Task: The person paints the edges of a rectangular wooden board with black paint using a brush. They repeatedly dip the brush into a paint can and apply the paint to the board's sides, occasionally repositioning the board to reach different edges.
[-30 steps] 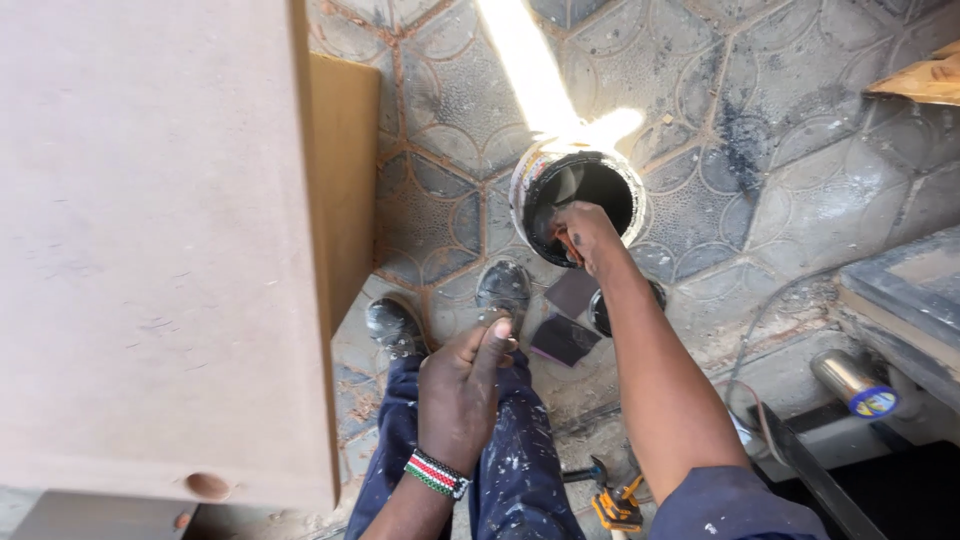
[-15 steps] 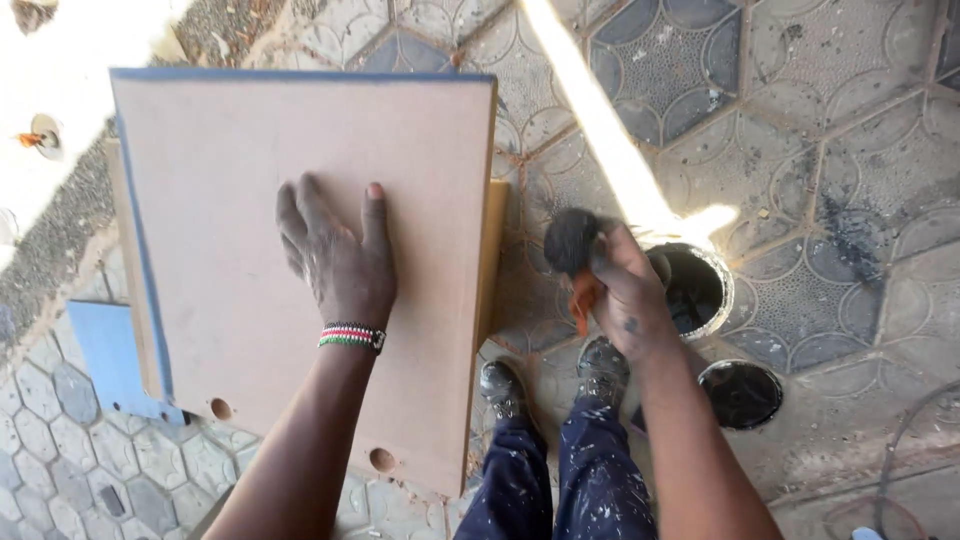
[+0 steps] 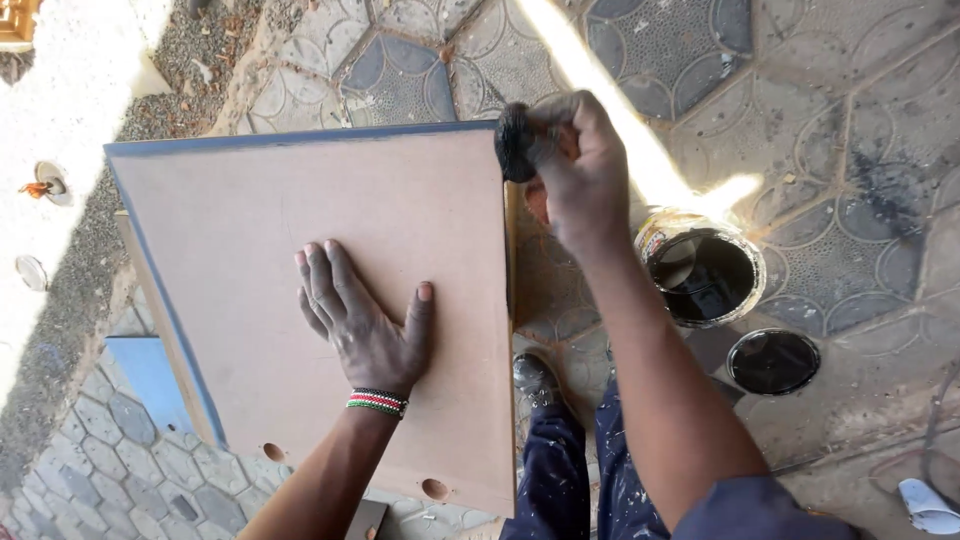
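A tan fibreboard panel (image 3: 250, 230) with a blue-painted edge and two round holes near its front lies flat in front of me. My left hand (image 3: 362, 322) rests palm down on its middle, fingers spread, a striped beaded band at the wrist. My right hand (image 3: 578, 170) is closed around a black, paint-soaked brush or sponge (image 3: 514, 140) with an orange handle, held at the panel's far right corner. An open paint can (image 3: 703, 272) with dark paint stands on the floor just right of that hand.
The can's round lid (image 3: 772, 361) lies on the patterned hexagon floor tiles beside it. My paint-spattered blue trousers and a black shoe (image 3: 535, 378) show below the panel. Another blue-edged board (image 3: 150, 375) sits under the panel at left. Gravel runs along the far left.
My right hand has lifted the black applicator from beside the can up to the panel's far right corner. My left hand has slid nearer on the panel. The view has shifted.
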